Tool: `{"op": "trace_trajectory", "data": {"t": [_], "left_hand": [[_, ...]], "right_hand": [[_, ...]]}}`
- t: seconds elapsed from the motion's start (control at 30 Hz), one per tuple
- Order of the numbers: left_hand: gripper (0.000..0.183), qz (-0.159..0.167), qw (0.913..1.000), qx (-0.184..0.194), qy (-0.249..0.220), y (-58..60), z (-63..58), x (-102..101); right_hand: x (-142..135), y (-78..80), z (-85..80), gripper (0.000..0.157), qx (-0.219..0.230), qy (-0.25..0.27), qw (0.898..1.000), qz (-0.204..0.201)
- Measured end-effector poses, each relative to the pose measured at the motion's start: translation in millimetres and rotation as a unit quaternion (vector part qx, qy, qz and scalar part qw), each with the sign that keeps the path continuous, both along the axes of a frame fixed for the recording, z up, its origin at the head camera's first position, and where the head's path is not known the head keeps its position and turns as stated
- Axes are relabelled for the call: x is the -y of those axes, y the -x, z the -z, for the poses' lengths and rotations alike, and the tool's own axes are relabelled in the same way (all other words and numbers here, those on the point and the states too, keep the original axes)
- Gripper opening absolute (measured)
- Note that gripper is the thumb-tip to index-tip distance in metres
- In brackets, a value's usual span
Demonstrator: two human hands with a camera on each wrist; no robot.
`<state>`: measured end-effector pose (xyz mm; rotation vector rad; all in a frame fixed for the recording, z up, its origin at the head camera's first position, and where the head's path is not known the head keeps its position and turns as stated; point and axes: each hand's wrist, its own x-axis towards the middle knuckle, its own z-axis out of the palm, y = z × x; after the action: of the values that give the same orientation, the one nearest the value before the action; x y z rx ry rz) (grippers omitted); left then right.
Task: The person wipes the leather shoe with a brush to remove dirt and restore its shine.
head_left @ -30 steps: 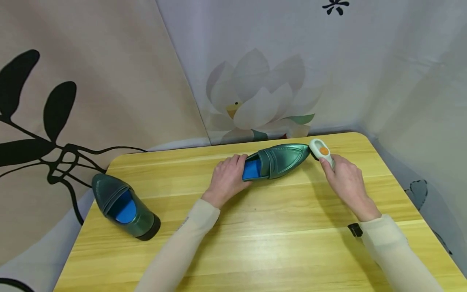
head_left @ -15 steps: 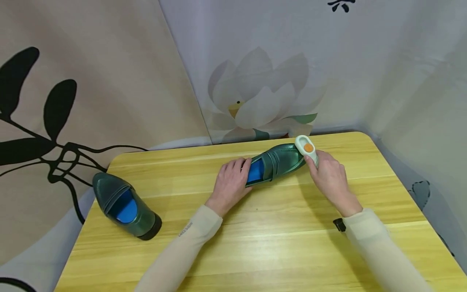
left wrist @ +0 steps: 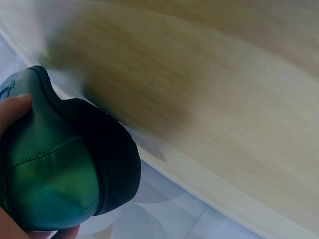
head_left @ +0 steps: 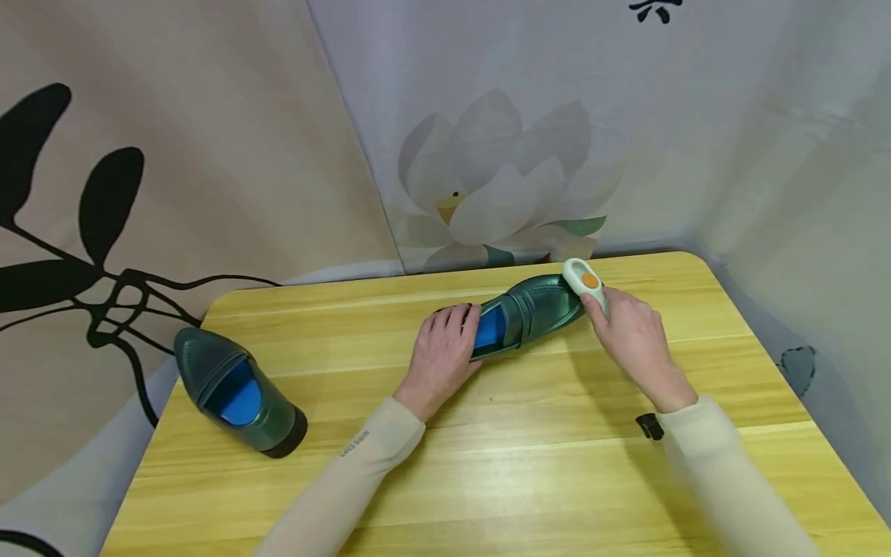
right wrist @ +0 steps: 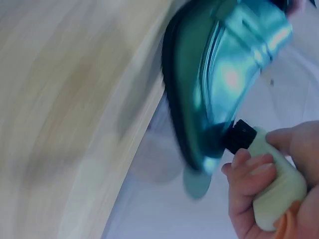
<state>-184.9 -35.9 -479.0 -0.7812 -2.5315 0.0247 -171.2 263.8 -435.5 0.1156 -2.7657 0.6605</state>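
My left hand point(head_left: 442, 352) grips the heel end of a shiny green loafer point(head_left: 546, 309) with a blue insole. In the left wrist view, fingers wrap around the back of the loafer point(left wrist: 55, 169), above its black heel. A small pale brush point(head_left: 583, 277) with an orange oval on its back is in my right hand point(head_left: 635, 340). Its dark head point(right wrist: 239, 137) meets the upper near the pointed toe in the right wrist view; the thumb and curled fingers hold the pale handle point(right wrist: 279, 184). The loafer seems lifted and tilted above the table.
A matching green loafer point(head_left: 240, 394) stands at the left side of the wooden table point(head_left: 529, 464), toe pointing to the back left. Light curtains point(head_left: 487, 116) with flower and leaf prints hang close behind the table's far edge.
The brush in my right hand has moved left from the toe tip onto the toe. The held loafer has turned and tilted slightly. Over the last half second little has moved.
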Motion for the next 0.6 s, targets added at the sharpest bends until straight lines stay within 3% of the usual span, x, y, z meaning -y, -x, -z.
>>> {"op": "trace_trajectory", "data": {"t": [0.27, 0.6], "left_hand": [[0.087, 0.003, 1.0, -0.004, -0.001, -0.6, -1.2, -1], [0.089, 0.003, 0.9999, 0.011, 0.007, -5.3, -0.4, -2]], "right_hand": [[-49, -16.7, 5.5, 0.053, 0.059, 0.042, 0.997, 0.033], [-16, 1.7, -5.1, 0.048, 0.016, 0.037, 0.999, -0.004]]}}
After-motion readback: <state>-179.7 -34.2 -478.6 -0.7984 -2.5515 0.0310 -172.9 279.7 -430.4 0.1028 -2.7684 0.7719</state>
